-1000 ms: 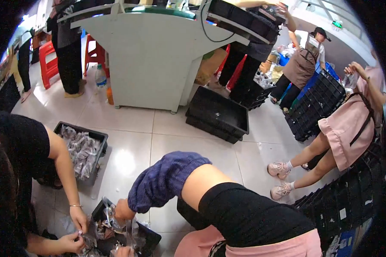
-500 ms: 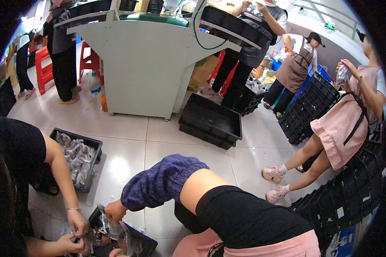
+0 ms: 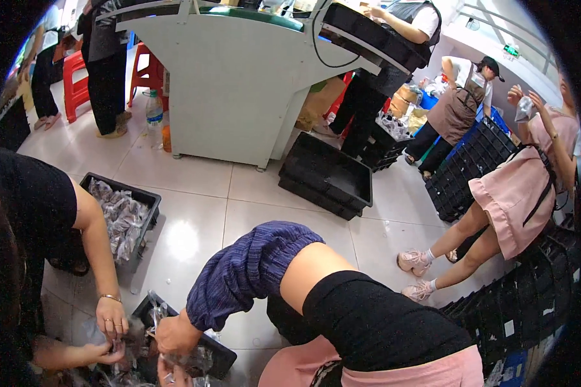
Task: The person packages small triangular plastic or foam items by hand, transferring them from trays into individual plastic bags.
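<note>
My right hand [image 3: 177, 335], at the end of a dark blue sleeve cover, is closed over a black crate [image 3: 223, 356] at the bottom left. A clear plastic bag [image 3: 201, 361] with brownish contents shows beside its fingers, partly hidden and blurred. Just below, at the frame's lower edge, my left hand [image 3: 173, 374] has its fingers bent together, close to the right fingertips; what they pinch is too small to make out. More clear bags [image 3: 126, 364] lie in the crate. A co-worker's two hands [image 3: 113, 322] pinch a bag next to mine, on the left.
A second black crate [image 3: 150, 208] full of bagged items stands on the floor at left. Stacked black crates [image 3: 326, 174] sit beside a grey-white machine [image 3: 226, 84]. At right, a person in pink [image 3: 513, 206] stands by crates [image 3: 529, 303]. A bottle [image 3: 153, 116] stands beside the machine.
My right hand has come down and nearer my left hand, the fingers of both now close together. The co-worker's hands have shifted slightly. The whole view has moved a little.
</note>
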Demonstrator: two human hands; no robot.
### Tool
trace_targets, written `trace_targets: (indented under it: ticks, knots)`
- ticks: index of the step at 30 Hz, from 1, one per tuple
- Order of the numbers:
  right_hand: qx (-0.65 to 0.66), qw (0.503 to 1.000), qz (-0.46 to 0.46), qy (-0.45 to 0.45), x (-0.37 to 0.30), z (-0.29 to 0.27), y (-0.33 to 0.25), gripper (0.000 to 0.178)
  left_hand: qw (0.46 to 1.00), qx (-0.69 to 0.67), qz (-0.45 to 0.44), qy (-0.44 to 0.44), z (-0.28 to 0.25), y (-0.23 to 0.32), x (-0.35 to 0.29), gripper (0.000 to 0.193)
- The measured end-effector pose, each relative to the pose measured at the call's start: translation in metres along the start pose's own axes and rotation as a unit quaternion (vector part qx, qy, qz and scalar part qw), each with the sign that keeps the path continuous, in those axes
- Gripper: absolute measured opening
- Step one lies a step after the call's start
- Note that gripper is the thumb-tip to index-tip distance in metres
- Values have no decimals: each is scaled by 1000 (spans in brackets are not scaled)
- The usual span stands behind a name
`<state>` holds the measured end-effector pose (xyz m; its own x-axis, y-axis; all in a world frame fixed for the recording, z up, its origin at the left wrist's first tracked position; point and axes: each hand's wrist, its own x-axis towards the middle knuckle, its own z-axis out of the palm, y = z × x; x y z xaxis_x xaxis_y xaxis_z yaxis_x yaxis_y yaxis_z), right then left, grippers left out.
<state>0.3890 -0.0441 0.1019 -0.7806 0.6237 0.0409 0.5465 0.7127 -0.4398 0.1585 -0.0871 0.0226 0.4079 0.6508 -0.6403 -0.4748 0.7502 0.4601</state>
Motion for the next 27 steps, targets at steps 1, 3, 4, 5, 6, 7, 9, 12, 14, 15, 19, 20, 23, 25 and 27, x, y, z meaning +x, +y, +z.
trace_targets:
  ticks: [1, 3, 4, 5, 6, 7, 9, 12, 14, 15, 19, 20, 23, 25, 27]
  knots:
    - [19, 999, 36, -26, 4, 8, 0, 28, 984, 139, 113, -24, 25, -1, -22, 35]
    - [62, 998, 25, -11, 21, 17, -7, 28, 914, 338, 220, -38, -6, 3, -32, 35]
    - [110, 994, 22, 2, 38, 32, -22, 29, 890, 368, 268, -5, -19, -1, -35, 40]
    - [103, 989, 104, -8, 55, 51, -42, 30, 861, 400, 312, 31, -31, -4, -35, 47]
    - [149, 988, 37, -4, 62, 43, -40, 31, 881, 405, 238, 57, -41, 5, -35, 49]
    - [162, 987, 0, -13, 69, 47, -44, 30, 913, 356, 185, 79, -36, 10, -44, 49]
    - [236, 972, -10, -5, 80, 56, -43, 26, 835, 499, 225, 59, -56, 16, -27, 40]
    - [324, 945, 49, -11, 94, 57, -24, 19, 879, 431, 198, 44, -80, 13, 4, 19]
    - [392, 912, 120, -6, 93, 75, -5, 20, 957, 249, 148, 1, -67, 16, -3, 11]
    - [374, 925, 63, -13, 97, 82, -8, 17, 970, 207, 128, 3, -86, 11, -8, 12]
    - [328, 942, 43, -59, 105, 93, -12, 17, 974, 201, 99, 16, -83, 23, -16, 16]
    - [281, 959, 0, -38, 106, 96, -8, 17, 978, 187, 89, 15, -80, 24, -13, 17]
    - [235, 972, -9, -30, 107, 100, -6, 15, 985, 154, 80, 9, -85, 29, -9, 19]
    - [283, 954, 72, -75, 109, 105, -3, 16, 987, 137, 84, 0, -88, 30, -7, 18]
    - [382, 914, 110, -81, 103, 117, 10, 16, 987, 133, 85, 3, -89, 28, -1, 18]
